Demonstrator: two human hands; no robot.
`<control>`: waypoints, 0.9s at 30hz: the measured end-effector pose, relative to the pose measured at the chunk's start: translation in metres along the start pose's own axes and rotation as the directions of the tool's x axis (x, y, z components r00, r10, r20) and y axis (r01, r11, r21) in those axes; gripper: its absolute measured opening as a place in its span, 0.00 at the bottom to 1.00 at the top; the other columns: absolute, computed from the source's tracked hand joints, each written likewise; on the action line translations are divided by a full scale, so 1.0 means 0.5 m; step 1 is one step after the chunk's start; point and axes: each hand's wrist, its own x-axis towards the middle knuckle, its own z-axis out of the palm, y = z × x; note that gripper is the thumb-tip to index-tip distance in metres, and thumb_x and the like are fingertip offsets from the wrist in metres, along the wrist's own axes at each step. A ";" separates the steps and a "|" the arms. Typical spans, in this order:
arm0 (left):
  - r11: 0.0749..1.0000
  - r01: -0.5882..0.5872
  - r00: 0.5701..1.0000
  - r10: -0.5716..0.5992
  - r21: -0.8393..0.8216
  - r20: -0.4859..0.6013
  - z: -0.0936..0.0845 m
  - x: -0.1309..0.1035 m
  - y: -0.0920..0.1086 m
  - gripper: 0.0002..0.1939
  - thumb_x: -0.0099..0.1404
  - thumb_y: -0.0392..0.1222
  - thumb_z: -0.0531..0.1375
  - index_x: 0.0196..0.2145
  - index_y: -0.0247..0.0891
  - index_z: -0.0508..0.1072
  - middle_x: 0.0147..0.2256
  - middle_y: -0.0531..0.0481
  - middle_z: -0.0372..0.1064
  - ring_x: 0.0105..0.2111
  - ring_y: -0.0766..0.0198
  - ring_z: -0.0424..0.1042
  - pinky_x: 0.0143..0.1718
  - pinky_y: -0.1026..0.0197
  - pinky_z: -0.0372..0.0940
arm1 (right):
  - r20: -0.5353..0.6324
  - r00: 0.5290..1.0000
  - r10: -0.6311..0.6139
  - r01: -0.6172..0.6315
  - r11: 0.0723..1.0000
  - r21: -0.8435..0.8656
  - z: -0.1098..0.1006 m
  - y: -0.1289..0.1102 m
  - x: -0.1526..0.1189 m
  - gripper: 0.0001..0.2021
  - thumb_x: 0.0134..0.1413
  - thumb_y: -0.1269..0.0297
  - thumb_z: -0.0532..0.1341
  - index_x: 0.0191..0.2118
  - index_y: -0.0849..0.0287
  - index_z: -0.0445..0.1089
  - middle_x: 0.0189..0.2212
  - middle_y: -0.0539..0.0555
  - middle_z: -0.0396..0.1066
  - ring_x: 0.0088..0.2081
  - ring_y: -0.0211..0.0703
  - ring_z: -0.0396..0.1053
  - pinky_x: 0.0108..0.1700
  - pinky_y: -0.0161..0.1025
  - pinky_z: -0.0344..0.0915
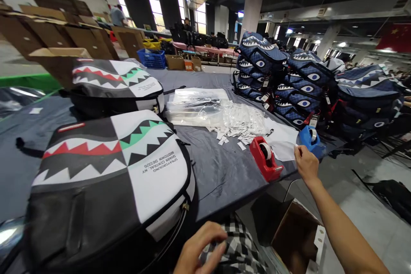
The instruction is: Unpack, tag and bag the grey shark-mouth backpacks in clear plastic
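Observation:
My right hand [306,163] reaches to the table's right edge, its fingertips pinched together just in front of the blue tape dispenser [311,140]. Whatever lies between those fingertips is too small to make out. A white paper sheet [284,150] lies beside them, and a red tape dispenser [266,159] stands to the left. My left hand [204,248] is low in the view, thumb and fingers apart with nothing seen in them. Up and left of it, a black-and-white backpack [105,171] with a shark-mouth pattern lies flat; a similar backpack [118,81] lies behind.
Clear plastic bags [195,107] and a heap of small white packets [244,120] cover mid-table. Stacked blue shark backpacks [303,87] stand at the right rear. An open cardboard box [295,235] sits on the floor below the edge. Large cartons [48,34] stand at the back left.

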 end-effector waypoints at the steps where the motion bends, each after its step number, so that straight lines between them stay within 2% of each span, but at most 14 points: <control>1: 0.981 0.141 0.989 -0.133 -0.133 0.064 0.023 0.013 0.001 0.11 0.69 0.48 0.60 0.43 0.41 0.77 0.40 0.47 0.76 0.41 0.60 0.76 0.45 0.62 0.70 | -0.035 0.994 -0.104 0.104 0.995 -0.001 -0.021 -0.036 -0.047 0.19 0.66 0.51 0.54 0.32 0.59 0.73 0.23 0.54 0.69 0.25 0.41 0.63 0.30 0.38 0.51; 3: 0.861 0.349 0.936 -0.298 -0.370 0.189 0.070 0.039 -0.004 0.24 0.63 0.59 0.63 0.49 0.41 0.77 0.47 0.43 0.76 0.48 0.54 0.74 0.51 0.56 0.68 | -0.068 0.928 -0.365 0.370 0.924 0.094 -0.048 -0.119 -0.158 0.16 0.67 0.56 0.56 0.31 0.58 0.73 0.20 0.51 0.68 0.21 0.38 0.63 0.28 0.37 0.53; 5: 0.695 0.434 0.900 -0.365 -0.573 0.238 0.110 0.057 -0.017 0.35 0.56 0.65 0.66 0.54 0.38 0.74 0.51 0.40 0.74 0.52 0.50 0.71 0.55 0.53 0.65 | -0.055 0.844 -0.534 0.523 0.794 0.309 -0.057 -0.205 -0.273 0.12 0.68 0.65 0.56 0.32 0.57 0.72 0.22 0.50 0.72 0.22 0.36 0.67 0.30 0.34 0.59; 8: 0.560 0.389 0.868 -0.489 -0.731 0.087 0.140 0.054 -0.041 0.32 0.56 0.64 0.67 0.47 0.34 0.77 0.42 0.43 0.76 0.45 0.54 0.73 0.52 0.56 0.65 | 0.057 0.787 -0.614 0.458 0.644 0.613 -0.052 -0.306 -0.397 0.12 0.69 0.71 0.51 0.40 0.58 0.72 0.28 0.53 0.76 0.27 0.38 0.74 0.31 0.33 0.68; 10: 0.589 0.346 0.806 -0.586 -0.730 -0.090 0.132 0.030 -0.055 0.28 0.59 0.64 0.65 0.39 0.32 0.78 0.34 0.46 0.76 0.38 0.58 0.73 0.45 0.58 0.66 | 0.166 0.736 -0.656 0.348 0.577 0.739 -0.051 -0.344 -0.424 0.13 0.69 0.70 0.49 0.47 0.57 0.71 0.33 0.54 0.78 0.32 0.41 0.77 0.35 0.34 0.72; 12: 0.671 0.345 0.758 -0.611 -0.656 -0.227 0.106 -0.005 -0.060 0.27 0.62 0.64 0.62 0.36 0.33 0.79 0.31 0.47 0.75 0.33 0.60 0.71 0.39 0.60 0.66 | 0.188 0.675 -0.714 0.310 0.504 0.806 -0.052 -0.361 -0.409 0.14 0.68 0.70 0.52 0.54 0.55 0.69 0.40 0.55 0.78 0.39 0.42 0.78 0.41 0.36 0.74; 14: 0.808 0.345 0.794 -0.522 -0.477 -0.312 0.072 -0.040 -0.052 0.24 0.67 0.61 0.59 0.37 0.35 0.80 0.33 0.46 0.76 0.33 0.59 0.72 0.37 0.60 0.66 | 0.104 0.609 -0.786 0.382 0.405 0.831 -0.047 -0.372 -0.370 0.18 0.65 0.68 0.58 0.59 0.54 0.66 0.47 0.58 0.77 0.49 0.46 0.76 0.51 0.41 0.73; 16: 0.944 0.253 0.893 -0.312 -0.212 -0.324 0.039 -0.072 -0.032 0.20 0.71 0.55 0.56 0.38 0.37 0.80 0.34 0.46 0.77 0.34 0.59 0.73 0.39 0.59 0.66 | 0.033 0.490 -0.871 0.454 0.287 0.843 -0.032 -0.387 -0.331 0.23 0.62 0.62 0.63 0.61 0.55 0.64 0.51 0.60 0.74 0.53 0.50 0.72 0.58 0.50 0.68; 18: 0.997 0.069 0.962 -0.055 0.045 -0.266 0.011 -0.100 -0.003 0.17 0.74 0.49 0.53 0.42 0.38 0.78 0.36 0.45 0.78 0.37 0.59 0.73 0.43 0.57 0.65 | 0.021 0.324 -0.946 0.403 0.158 0.901 -0.010 -0.410 -0.309 0.22 0.61 0.56 0.64 0.58 0.55 0.67 0.46 0.58 0.76 0.48 0.49 0.75 0.63 0.56 0.62; 20: 0.975 -0.034 0.965 0.089 0.218 -0.248 -0.011 -0.129 0.024 0.16 0.76 0.45 0.51 0.48 0.38 0.76 0.39 0.44 0.77 0.40 0.59 0.73 0.45 0.55 0.64 | 0.018 0.219 -0.976 0.274 0.079 0.959 0.011 -0.437 -0.307 0.13 0.63 0.53 0.62 0.47 0.55 0.72 0.33 0.50 0.76 0.34 0.41 0.75 0.62 0.53 0.63; 21: 0.962 -0.012 0.952 0.094 0.272 -0.290 -0.019 -0.144 0.034 0.16 0.76 0.44 0.50 0.49 0.39 0.76 0.39 0.44 0.77 0.41 0.59 0.73 0.45 0.55 0.64 | 0.022 0.214 -0.977 0.218 0.070 0.973 0.019 -0.451 -0.312 0.11 0.63 0.53 0.62 0.41 0.55 0.72 0.27 0.48 0.74 0.30 0.39 0.73 0.58 0.50 0.67; 23: 0.952 0.134 0.886 0.008 0.274 -0.464 -0.033 -0.175 0.042 0.14 0.75 0.44 0.53 0.47 0.42 0.78 0.37 0.45 0.75 0.38 0.60 0.72 0.41 0.57 0.65 | 0.042 0.272 -0.961 0.165 0.089 0.982 0.027 -0.478 -0.329 0.15 0.62 0.51 0.62 0.30 0.56 0.69 0.23 0.47 0.70 0.27 0.38 0.69 0.44 0.42 0.71; 25: 0.948 0.289 0.746 -0.136 0.132 -0.652 -0.047 -0.200 0.032 0.12 0.73 0.45 0.57 0.42 0.42 0.80 0.34 0.47 0.74 0.35 0.62 0.71 0.37 0.60 0.65 | 0.045 0.348 -0.936 0.187 0.116 0.976 0.028 -0.506 -0.350 0.18 0.62 0.49 0.63 0.27 0.56 0.67 0.21 0.48 0.68 0.26 0.38 0.67 0.33 0.37 0.66; 27: 0.930 0.364 0.584 -0.274 -0.054 -0.764 -0.066 -0.217 0.007 0.10 0.69 0.47 0.62 0.37 0.39 0.80 0.32 0.48 0.73 0.33 0.62 0.72 0.35 0.62 0.65 | 0.039 0.394 -0.918 0.247 0.147 0.958 0.026 -0.535 -0.368 0.17 0.64 0.51 0.61 0.27 0.57 0.67 0.20 0.48 0.68 0.23 0.36 0.64 0.29 0.35 0.61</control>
